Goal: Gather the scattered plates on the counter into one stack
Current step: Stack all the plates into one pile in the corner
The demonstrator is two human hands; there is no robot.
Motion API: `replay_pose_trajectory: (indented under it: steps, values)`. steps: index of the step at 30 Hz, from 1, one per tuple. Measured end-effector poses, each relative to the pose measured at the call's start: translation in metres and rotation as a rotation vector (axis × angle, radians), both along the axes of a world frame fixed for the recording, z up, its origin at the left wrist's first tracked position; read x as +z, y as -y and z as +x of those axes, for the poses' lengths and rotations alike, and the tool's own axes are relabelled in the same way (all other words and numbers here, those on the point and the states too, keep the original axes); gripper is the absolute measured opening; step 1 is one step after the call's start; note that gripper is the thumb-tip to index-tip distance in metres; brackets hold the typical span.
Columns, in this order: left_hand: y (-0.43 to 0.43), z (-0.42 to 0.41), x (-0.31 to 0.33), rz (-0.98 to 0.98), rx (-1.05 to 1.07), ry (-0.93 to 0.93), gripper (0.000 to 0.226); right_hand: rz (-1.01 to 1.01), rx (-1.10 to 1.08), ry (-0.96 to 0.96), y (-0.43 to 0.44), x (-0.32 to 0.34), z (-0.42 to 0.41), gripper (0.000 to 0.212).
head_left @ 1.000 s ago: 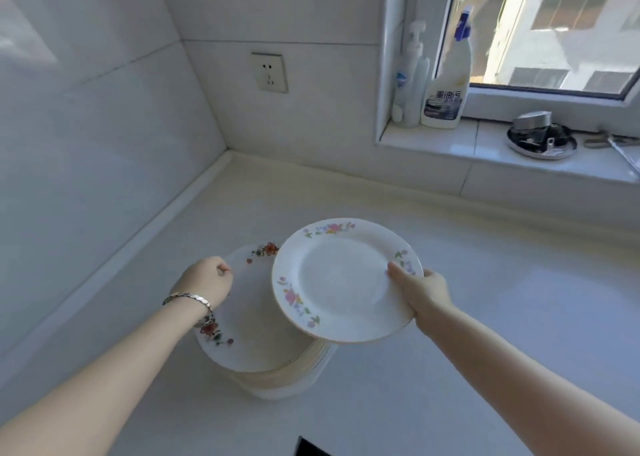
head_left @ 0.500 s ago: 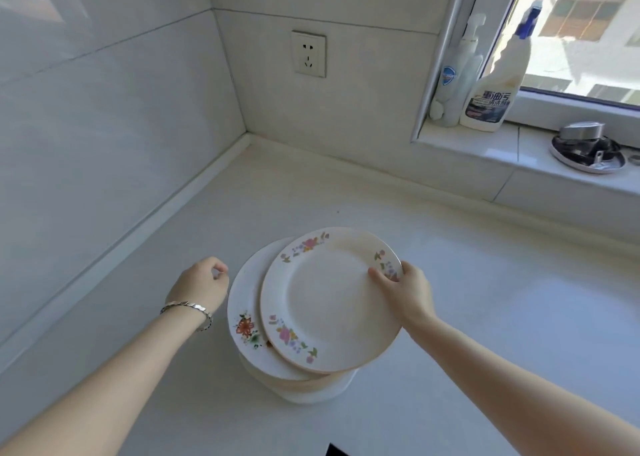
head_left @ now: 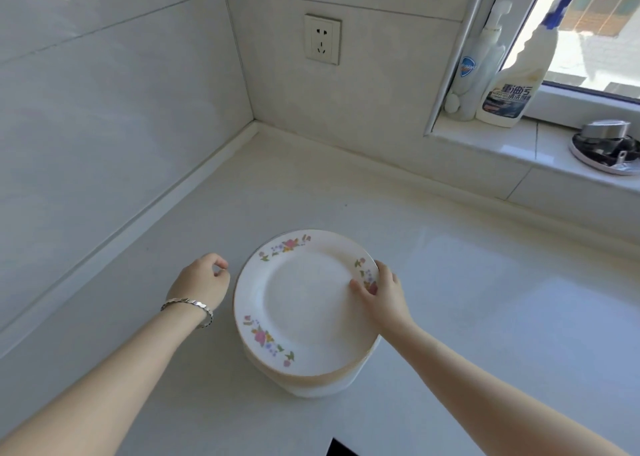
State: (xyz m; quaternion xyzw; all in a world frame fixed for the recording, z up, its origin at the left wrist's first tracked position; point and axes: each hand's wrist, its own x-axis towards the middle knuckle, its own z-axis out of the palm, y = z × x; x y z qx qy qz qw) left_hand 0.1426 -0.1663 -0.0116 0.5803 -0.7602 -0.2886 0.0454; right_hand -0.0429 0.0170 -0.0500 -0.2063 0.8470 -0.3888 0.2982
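Right hand (head_left: 381, 298) grips the top plate (head_left: 304, 303) at its 3 o'clock rim, on the stack (head_left: 318, 384); left hand (head_left: 201, 282), clenched and empty, hovers at 9 o'clock

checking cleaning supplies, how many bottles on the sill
2 on the sill: a pump bottle at its left end, a spray bottle beside it. More may lie off frame.

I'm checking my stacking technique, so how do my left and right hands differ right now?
The right hand grips the top plate at its right rim, thumb on top; the left hand holds nothing, fingers curled. The right hand is at the stack; the left hand sits apart, left of it. The left wrist wears a bracelet; the right wrist is bare. Both are near the stack's top.
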Motion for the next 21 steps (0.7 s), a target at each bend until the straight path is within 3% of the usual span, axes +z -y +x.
replay_pose_trajectory:
  steps: [6, 11, 13, 16, 21]
  values:
    - [-0.004, 0.006, -0.002, 0.003, -0.002, 0.028, 0.021, 0.017, 0.029, 0.021, 0.006, 0.000, -0.002, 0.061]
    - [-0.015, -0.007, 0.009, -0.120, -0.084, 0.056, 0.026, 0.051, 0.071, 0.092, -0.011, 0.015, -0.024, 0.041]
    - [-0.026, -0.024, 0.020, -0.168, -0.158, 0.035, 0.026, 0.106, 0.078, 0.055, -0.032, 0.018, -0.043, 0.042]
    - [-0.053, -0.063, 0.036, -0.216, -0.297, -0.035, 0.025, 0.232, 0.115, 0.089, -0.076, 0.014, -0.070, 0.018]
    - [-0.127, -0.143, 0.032, -0.160, -0.619, -0.057, 0.022, 0.446, 0.063, 0.075, -0.172, 0.000, -0.106, 0.010]
